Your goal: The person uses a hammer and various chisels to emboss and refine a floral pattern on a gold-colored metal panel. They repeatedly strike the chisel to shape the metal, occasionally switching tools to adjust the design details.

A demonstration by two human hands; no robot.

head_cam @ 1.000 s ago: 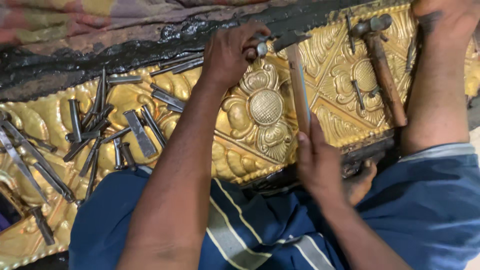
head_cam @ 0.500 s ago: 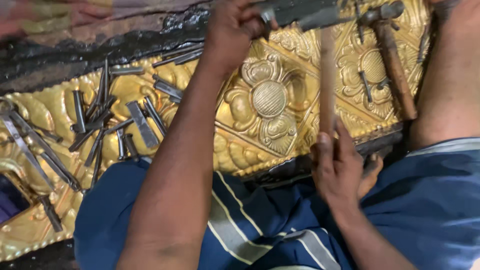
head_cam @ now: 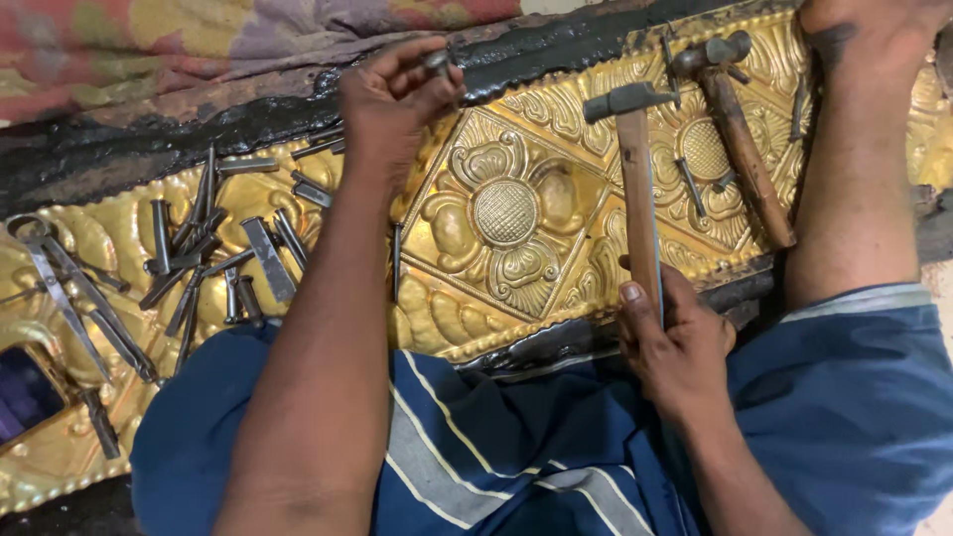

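Observation:
A long embossed golden metal sheet with flower reliefs lies across my lap on a black pitch bed. My left hand pinches a small steel punch upright at the sheet's far edge, above the central flower. My right hand grips the wooden handle of a hammer; its steel head hangs over the sheet, to the right of the punch and apart from it.
A second hammer lies on the sheet at the right, beside my bare leg. Several steel punches are scattered on the sheet's left part, with metal dividers further left. Patterned cloth lies beyond the pitch.
The view has shifted, so the sheet sits further right. My right hand has lifted the hammer so its head is now clear over the sheet. The left hand stays on the punch.

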